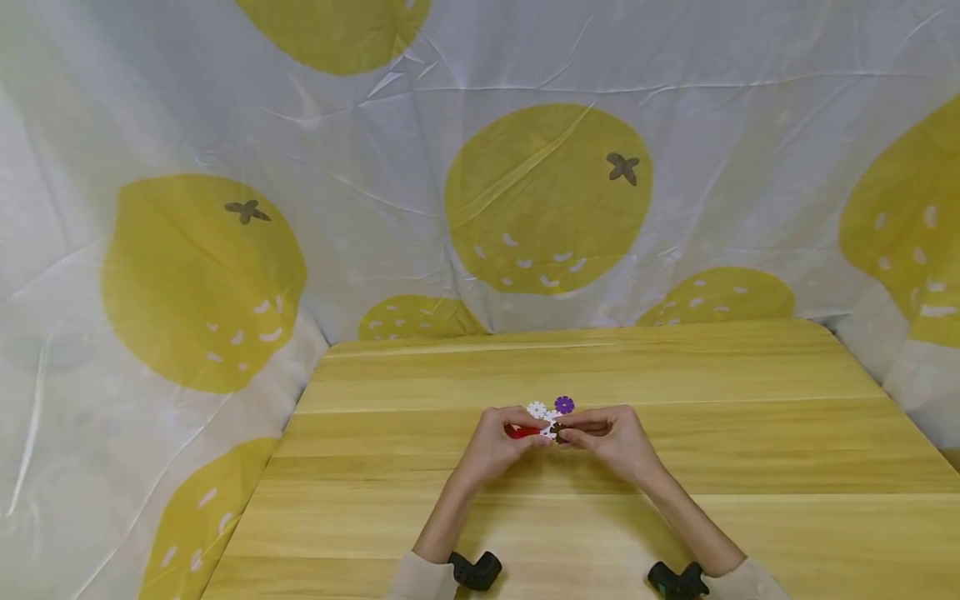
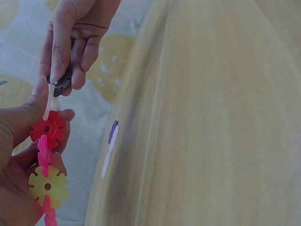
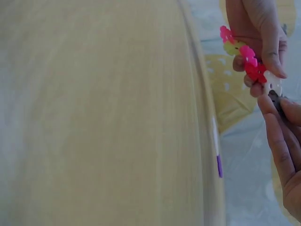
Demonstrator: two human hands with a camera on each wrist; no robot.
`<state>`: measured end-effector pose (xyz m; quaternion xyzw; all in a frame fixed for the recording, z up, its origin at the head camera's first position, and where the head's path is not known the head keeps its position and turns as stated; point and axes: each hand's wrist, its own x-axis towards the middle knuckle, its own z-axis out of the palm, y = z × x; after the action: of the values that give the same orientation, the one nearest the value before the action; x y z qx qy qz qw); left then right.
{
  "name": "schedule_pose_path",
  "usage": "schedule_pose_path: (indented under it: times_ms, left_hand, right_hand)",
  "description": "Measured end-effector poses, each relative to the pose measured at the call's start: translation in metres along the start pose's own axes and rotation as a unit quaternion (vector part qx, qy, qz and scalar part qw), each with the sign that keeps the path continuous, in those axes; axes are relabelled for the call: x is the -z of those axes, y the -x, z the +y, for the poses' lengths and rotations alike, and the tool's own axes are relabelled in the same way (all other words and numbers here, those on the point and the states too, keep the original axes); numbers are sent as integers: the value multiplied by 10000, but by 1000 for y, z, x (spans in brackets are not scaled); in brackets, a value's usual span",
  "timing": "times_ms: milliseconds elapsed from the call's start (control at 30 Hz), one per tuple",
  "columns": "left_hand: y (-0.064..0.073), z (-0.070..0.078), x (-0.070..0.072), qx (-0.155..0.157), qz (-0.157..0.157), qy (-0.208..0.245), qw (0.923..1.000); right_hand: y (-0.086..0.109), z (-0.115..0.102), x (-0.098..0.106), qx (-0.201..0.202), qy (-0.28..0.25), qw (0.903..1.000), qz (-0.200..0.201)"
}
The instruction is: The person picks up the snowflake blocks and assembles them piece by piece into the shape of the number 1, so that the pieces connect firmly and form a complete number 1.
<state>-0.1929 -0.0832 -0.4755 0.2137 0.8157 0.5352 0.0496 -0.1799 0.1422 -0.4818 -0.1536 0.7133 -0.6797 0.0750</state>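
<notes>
In the left wrist view a chain of interlocking snowflake discs runs along my left hand [image 1: 495, 442]: pink, a yellow disc [image 2: 48, 187], pink, a red disc [image 2: 47, 129] and a white disc [image 3: 272, 84]. The left thumb and fingers pinch this chain near its white end. My right hand [image 1: 621, 443] pinches a dark disc [image 2: 61, 82] between thumb and fingers. That dark disc meets the white disc's edge; how deeply their slots engage, I cannot tell. Just beyond both hands lie a purple disc [image 1: 564, 405] and a white snowflake disc [image 1: 536, 409] on the table.
The wooden table [image 1: 360, 483] spreads around both hands, its far edge against a hanging cloth [image 1: 375, 208] printed with yellow fruit. Black wrist devices show near the sleeves, one by the left forearm [image 1: 442, 533] and one by the right.
</notes>
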Motion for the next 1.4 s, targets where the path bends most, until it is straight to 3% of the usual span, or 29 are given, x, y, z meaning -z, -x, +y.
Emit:
schedule_pose_path:
  times_ms: [233, 700, 1033, 1200, 1300, 1400]
  left_hand:
    - [4, -1, 9, 211, 93, 69, 9997]
    - [3, -1, 9, 195, 27, 82, 9998]
    - [4, -1, 10, 182, 11, 48, 9998]
    - [5, 1, 12, 193, -58, -125, 9997]
    - [4, 2, 11, 61, -39, -283, 9996]
    - [3, 1, 9, -335, 69, -545, 9979]
  right_hand:
    - [-2, -1, -1, 23, -128, 9998, -162]
    - [1, 1, 0, 296, -230, 9989, -271]
    - [1, 1, 4, 164, 146, 9991, -371]
    - [0, 2, 4, 161, 57, 9993, -324]
    - [-2, 3, 2, 76, -53, 9998, -180]
    - [-5, 3, -3, -134, -281, 9995, -16]
